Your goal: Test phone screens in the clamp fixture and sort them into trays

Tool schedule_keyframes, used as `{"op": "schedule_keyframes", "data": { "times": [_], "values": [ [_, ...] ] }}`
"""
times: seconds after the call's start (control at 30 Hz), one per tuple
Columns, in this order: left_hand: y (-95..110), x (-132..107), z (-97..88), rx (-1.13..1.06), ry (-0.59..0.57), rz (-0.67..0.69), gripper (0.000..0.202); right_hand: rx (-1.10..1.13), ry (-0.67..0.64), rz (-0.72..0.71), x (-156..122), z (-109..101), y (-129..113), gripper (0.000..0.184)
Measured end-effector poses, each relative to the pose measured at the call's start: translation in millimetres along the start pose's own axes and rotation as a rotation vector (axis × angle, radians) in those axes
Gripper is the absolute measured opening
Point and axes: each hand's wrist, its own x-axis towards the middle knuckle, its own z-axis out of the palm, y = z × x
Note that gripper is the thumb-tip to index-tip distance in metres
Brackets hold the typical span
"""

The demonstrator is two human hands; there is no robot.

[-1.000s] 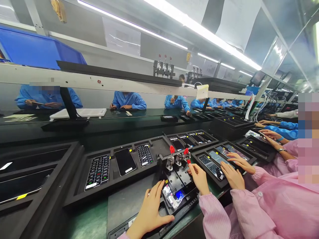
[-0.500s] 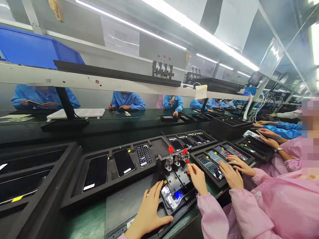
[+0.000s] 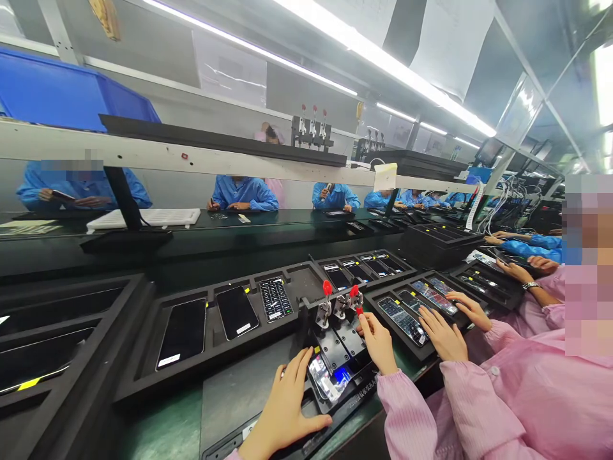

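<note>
A black clamping fixture (image 3: 357,382) with red-tipped toggle clamps stands on the bench in front of me. In it lies a phone (image 3: 325,383) with a lit screen showing a blue patch, its upper part hidden beneath the clamp plates (image 3: 335,351). My left hand (image 3: 282,406) rests along the left side of the fixture, fingers and thumb spread around the phone's near end. With thumb and fingers closed, my right hand (image 3: 377,342) grips the red handle (image 3: 359,311) of the rightmost clamp. Two other red clamp knobs (image 3: 327,287) stand upright to its left.
Behind the fixture, a black foam tray (image 3: 138,377) holds several phones; another tray (image 3: 29,441) is at far left. To the right, a co-worker's hands (image 3: 443,332) lie over a tray of phones. A shelf beam (image 3: 215,156) crosses above the bench.
My hands keep almost the same pose at the fixture. The co-worker's farther hand has shifted slightly right. Across the bench, a person in blue has drawn a hand back from a tray.
</note>
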Motion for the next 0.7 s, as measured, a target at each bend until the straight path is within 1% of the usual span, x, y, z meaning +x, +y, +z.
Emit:
{"op": "schedule_keyframes", "data": {
  "times": [0.33,0.43,0.53,0.6,0.63,0.7],
  "values": [
    [-2,3,0.5,0.015,-0.001,0.01,0.105,0.013,-0.017,0.008,1,-1,-2,0.037],
    [-2,2,0.4,0.011,0.003,0.005,0.105,0.056,-0.035,0.001,5,-1,-2,0.037],
    [0,1,-0.3,0.01,0.015,0.005,0.104,0.139,-0.034,-0.032,4,-4,-7,0.041],
    [5,2,-1.1,0.013,0.018,-0.006,0.103,0.193,0.025,-0.058,-2,-11,-16,0.042],
    [8,4,-1.9,0.017,0.018,-0.018,0.102,0.218,0.085,-0.074,-7,-15,-22,0.041],
    [14,6,-5.2,0.025,0.012,-0.048,0.102,0.279,0.258,-0.13,-19,-25,-36,0.037]
  ]
}}
